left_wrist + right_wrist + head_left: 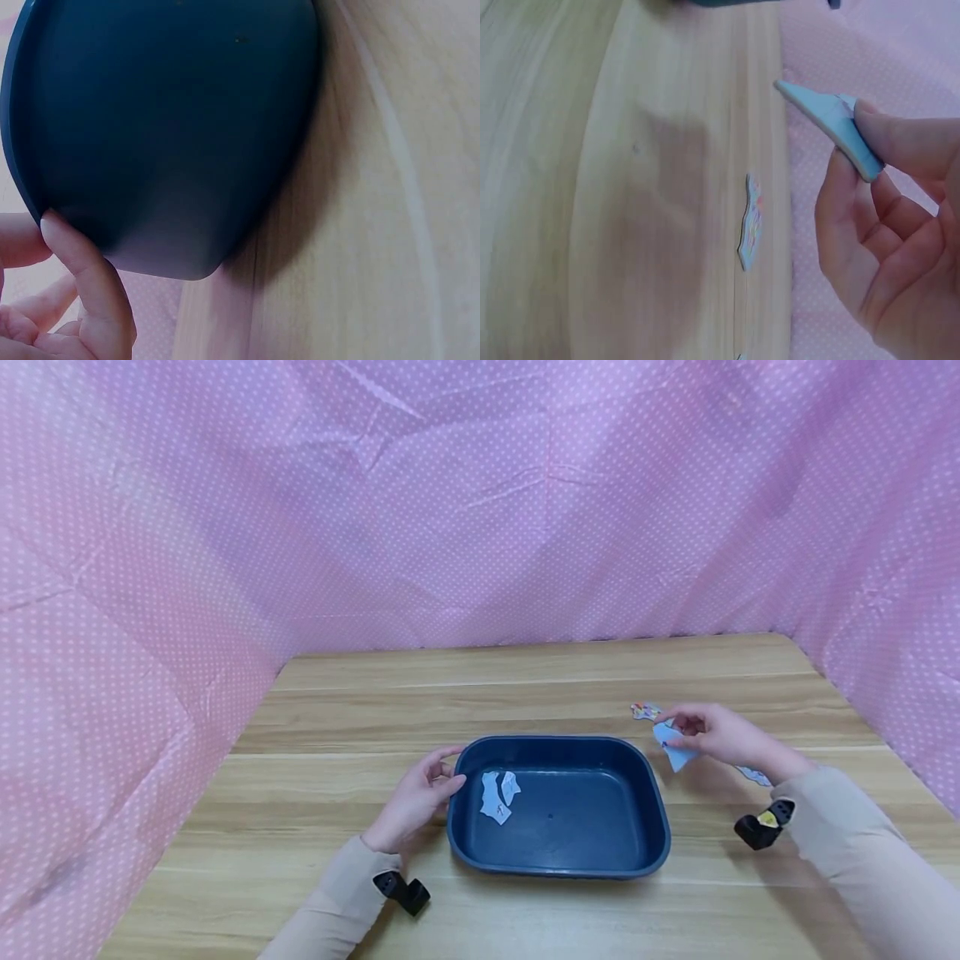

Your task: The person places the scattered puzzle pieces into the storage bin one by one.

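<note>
A dark blue plastic tray (558,871) sits on the table. My left hand (414,795) pinches its left rim; in the left wrist view the thumb (86,270) lies on the inner side. Two pale blue puzzle pieces lie at the tray's left end, a larger piece (491,799) and a smaller piece (511,787). To the right of the tray, my right hand (723,737) pinches a light blue puzzle piece (829,124) between thumb and fingers, held above the table. Just beyond that hand is a multicoloured piece (645,712) on the wood.
Another piece (754,776) lies partly hidden beneath the right wrist. The wooden table (360,693) is bordered at the back and sides by a pink dotted cloth (480,543). Each sleeve carries a small black camera at the wrist.
</note>
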The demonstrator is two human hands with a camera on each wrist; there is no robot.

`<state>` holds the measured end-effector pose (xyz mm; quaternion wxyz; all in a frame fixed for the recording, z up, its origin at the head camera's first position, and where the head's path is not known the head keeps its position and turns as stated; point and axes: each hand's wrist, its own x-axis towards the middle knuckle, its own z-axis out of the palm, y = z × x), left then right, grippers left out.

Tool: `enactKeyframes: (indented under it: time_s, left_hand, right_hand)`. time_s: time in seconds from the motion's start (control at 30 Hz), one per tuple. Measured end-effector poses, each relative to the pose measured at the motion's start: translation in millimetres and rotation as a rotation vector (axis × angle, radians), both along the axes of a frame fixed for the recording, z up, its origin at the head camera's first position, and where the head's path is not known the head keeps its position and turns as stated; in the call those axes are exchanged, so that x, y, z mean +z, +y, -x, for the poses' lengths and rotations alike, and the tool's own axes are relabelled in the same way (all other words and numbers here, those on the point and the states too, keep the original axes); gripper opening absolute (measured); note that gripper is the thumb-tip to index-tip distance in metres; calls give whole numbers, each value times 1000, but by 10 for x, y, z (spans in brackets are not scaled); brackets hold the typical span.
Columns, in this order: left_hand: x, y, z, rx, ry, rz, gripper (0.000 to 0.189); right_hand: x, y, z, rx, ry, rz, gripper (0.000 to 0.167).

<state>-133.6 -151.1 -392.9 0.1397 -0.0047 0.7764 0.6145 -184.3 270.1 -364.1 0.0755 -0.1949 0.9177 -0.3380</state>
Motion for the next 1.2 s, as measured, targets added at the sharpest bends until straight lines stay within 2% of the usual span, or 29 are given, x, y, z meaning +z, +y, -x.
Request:
enactKeyframes:
  time_s: [0.23, 0.4, 0.63, 0.8, 1.03, 1.2]
  left_hand:
    - [33, 12, 12, -8, 6, 16, 44]
    - [32, 14, 13, -11, 0, 9, 44]
    - [15, 9, 3, -5, -3, -6, 44]
    - [3, 7, 11, -3, -6, -6, 44]
    - [-15, 3, 20, 5, -5, 5, 44]
    - [-17, 1, 15, 5, -4, 5, 44]
  right_hand:
    - [82, -53, -14, -58, -34, 66, 35]
    - [161, -147, -13, -50, -5, 93, 40]
    - [218, -286, -33, -52, -61, 166, 38]
    - [248, -382, -41, -42, -66, 164, 38]
    - [257, -495, -34, -31, -57, 171, 36]
    - [240, -573, -38, -8, -91, 223, 38]
